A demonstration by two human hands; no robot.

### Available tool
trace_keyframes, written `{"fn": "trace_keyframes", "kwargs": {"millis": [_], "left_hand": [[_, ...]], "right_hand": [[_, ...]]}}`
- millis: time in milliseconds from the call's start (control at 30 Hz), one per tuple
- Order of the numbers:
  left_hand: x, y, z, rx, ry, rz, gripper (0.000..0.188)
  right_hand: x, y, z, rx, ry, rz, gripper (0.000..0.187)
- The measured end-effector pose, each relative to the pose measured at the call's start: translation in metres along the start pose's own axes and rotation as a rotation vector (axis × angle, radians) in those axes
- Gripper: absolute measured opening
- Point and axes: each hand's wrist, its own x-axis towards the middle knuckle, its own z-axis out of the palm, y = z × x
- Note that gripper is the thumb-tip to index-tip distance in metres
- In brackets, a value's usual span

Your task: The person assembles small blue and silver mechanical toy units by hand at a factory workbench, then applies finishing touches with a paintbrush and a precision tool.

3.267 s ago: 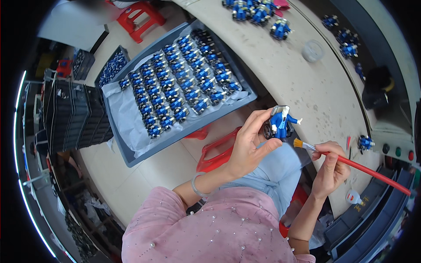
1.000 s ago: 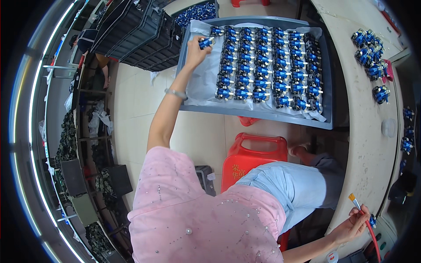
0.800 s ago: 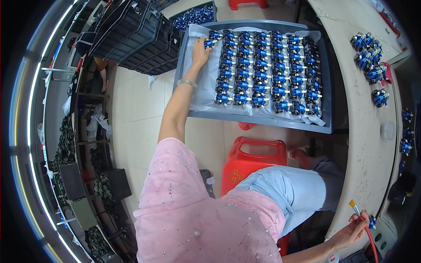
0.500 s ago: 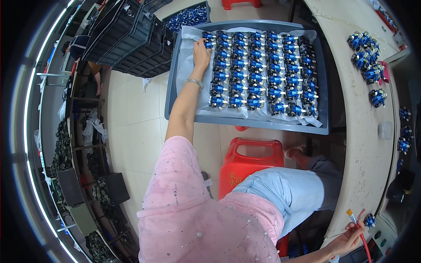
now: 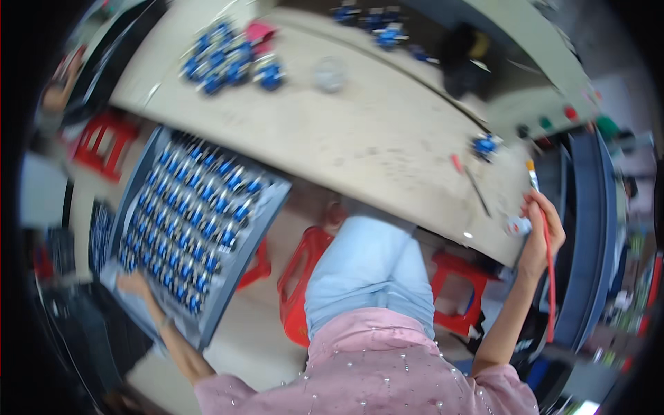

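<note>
My right hand [image 5: 541, 235] is closed around a paintbrush [image 5: 533, 178], its yellowish bristles pointing up. A long red rod or tube [image 5: 551, 290] runs down from the same hand; I cannot tell if it belongs to the brush. Over at the left, my left hand [image 5: 135, 282] is at the lower left end of a grey tray [image 5: 232, 290], beside rows of small blue, black and white assembled parts [image 5: 183, 200]. Blur hides its fingers and anything in them. The tray is lined with a pale sheet [image 5: 149, 315].
A long pale workbench [image 5: 387, 138] carries a cluster of blue parts [image 5: 218, 55], a clear round container [image 5: 329, 74], a single blue part [image 5: 486, 146] and a thin dark tool [image 5: 477, 191]. Red stools [image 5: 460, 290] stand below. Dark crates [image 5: 90, 318] are stacked at lower left.
The view has swung right, toward the workbench, so the tray now lies at left. My right hand, holding the brush, is more fully in sight. My left hand stays by the tray's end.
</note>
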Motion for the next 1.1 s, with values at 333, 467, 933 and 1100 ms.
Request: {"fn": "trace_keyframes", "kwargs": {"millis": [333, 467, 933, 1100], "left_hand": [[-0.052, 0.504, -0.432, -1.726, -0.559, 0.484, 0.058], [-0.126, 0.644, -0.518, -1.794, -0.928, 1.093, 0.076], [-0.166, 0.754, -0.557, -1.759, -1.051, 1.175, 0.057], [-0.149, 0.673, -0.571, -2.132, -1.748, 0.552, 0.051]], "right_hand": [[-0.005, 0.042, -0.032, 0.358, 0.180, 0.139, 0.031], [-0.006, 0.040, -0.039, 0.449, 0.175, 0.151, 0.026], [-0.036, 0.047, -0.062, 0.217, 0.168, 0.235, 0.022], [-0.015, 0.035, -0.043, 0.426, 0.179, 0.135, 0.031]]}}
